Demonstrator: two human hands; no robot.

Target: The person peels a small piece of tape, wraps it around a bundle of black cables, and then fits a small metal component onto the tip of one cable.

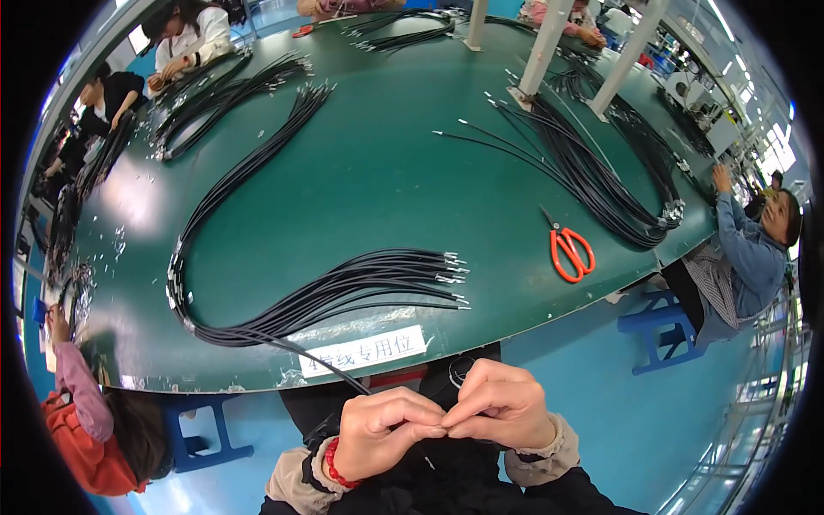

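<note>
Head view: the left hand (386, 433) and the right hand (502, 405) meet low in the picture, in front of the person's dark clothes. Both are pinched shut, fingertips touching, on the end of one thin black wire (330, 365). That wire runs up and left to the near edge of the green table (369, 172), where it joins a bundle of black wires (343, 292) with metal tips. Orange scissors (570, 251) lie to the right. A white label (369, 350) is stuck on the table edge.
</note>
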